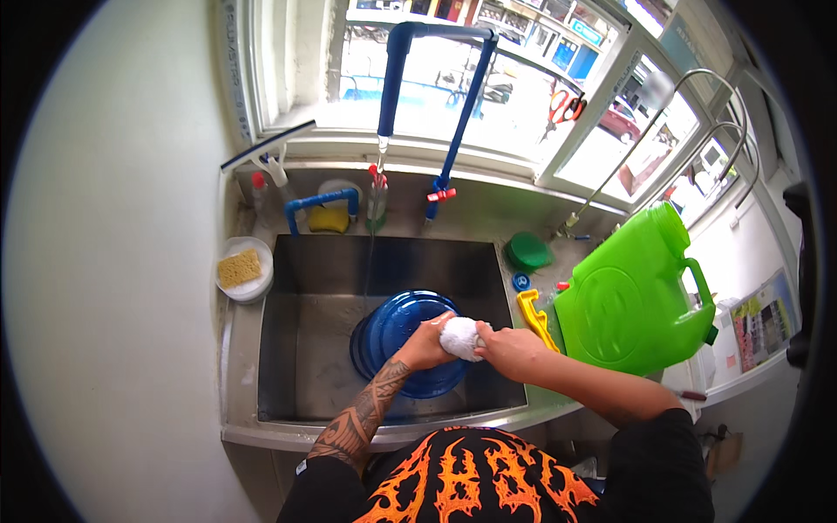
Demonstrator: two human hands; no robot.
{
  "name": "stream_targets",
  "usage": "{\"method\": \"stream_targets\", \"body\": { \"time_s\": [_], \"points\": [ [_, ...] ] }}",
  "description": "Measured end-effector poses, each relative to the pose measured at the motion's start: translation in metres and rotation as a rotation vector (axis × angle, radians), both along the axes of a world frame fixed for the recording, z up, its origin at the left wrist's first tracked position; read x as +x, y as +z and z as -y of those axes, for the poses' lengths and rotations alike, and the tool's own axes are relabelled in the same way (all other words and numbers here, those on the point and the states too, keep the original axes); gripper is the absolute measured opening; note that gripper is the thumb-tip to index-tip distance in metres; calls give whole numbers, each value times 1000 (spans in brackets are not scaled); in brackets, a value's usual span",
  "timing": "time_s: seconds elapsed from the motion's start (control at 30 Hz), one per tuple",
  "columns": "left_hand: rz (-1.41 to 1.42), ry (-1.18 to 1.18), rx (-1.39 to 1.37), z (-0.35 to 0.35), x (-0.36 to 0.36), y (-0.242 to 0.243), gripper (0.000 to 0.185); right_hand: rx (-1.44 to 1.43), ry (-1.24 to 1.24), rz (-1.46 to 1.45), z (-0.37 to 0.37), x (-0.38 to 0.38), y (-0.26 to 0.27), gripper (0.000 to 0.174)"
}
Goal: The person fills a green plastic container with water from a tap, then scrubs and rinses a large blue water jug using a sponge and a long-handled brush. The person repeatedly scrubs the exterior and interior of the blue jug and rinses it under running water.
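Observation:
A blue plastic water bottle (399,327) lies in the stainless-steel sink (314,399), below my hands. Over it, my left hand (428,343) is at the left side of a fluffy white brush head (459,338); whether its fingers grip the bottle's neck or the brush is hidden. My right hand (513,352) grips the brush from the right, close to its white head. A thin stream of water (371,261) falls from the blue pipe spout (387,111) into the sink, left of the bottle.
A green jerrycan (614,301) stands on the right counter beside a yellow plastic handle (536,317), a blue cap (521,282) and a green round object (529,251). On the left are a sponge (239,268) on white containers. Behind are a yellow sponge (329,219) and a red-handled valve (441,195).

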State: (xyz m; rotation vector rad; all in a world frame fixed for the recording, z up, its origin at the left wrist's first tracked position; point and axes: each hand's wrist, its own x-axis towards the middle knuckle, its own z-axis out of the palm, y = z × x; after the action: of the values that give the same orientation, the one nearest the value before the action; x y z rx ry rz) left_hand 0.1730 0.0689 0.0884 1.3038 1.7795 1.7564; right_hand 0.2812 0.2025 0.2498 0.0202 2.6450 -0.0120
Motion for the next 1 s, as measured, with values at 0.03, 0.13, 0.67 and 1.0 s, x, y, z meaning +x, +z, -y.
{"method": "stream_targets", "body": {
  "time_s": [0.03, 0.13, 0.67, 1.0],
  "points": [
    [-41, -10, -8, -3, 11, -1, 43, 0, -6, -19, -2, 11, 1, 47],
    [-51, -125, 6, -14, 39, -7, 36, 113, 117, 128, -9, 42, -2, 53],
    [-234, -224, -23, -27, 81, -25, 34, 107, 2, 323, 9, 73, -29, 32],
    [-214, -178, -84, -27, 72, -23, 40, -383, -456, -107, 5, 85, -73, 58]
  ]
}}
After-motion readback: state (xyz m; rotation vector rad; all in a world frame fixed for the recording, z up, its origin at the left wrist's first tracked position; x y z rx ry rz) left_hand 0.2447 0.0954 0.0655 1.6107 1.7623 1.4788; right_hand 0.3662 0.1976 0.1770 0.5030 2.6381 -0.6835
